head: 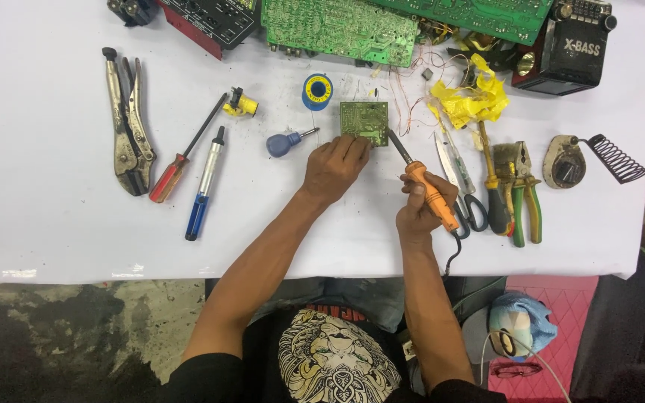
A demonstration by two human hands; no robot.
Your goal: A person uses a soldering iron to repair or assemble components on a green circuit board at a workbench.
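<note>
My left hand [334,168] pins the small green circuit board [364,121] on the tabletop [54,216]; right hand [419,209] clamped on orange soldering iron [431,195], tip at board edge, soldering underway.

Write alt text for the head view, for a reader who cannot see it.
A person's right hand holds an orange-handled soldering iron with its tip at a small square green circuit board, which the left hand steadies on a white table. Pliers, screwdrivers and scissors lie around.

Left hand [335,166] steadying small green circuit board [364,121], right hand [421,207] gripping orange soldering iron [425,187], tip at board's edge
</note>
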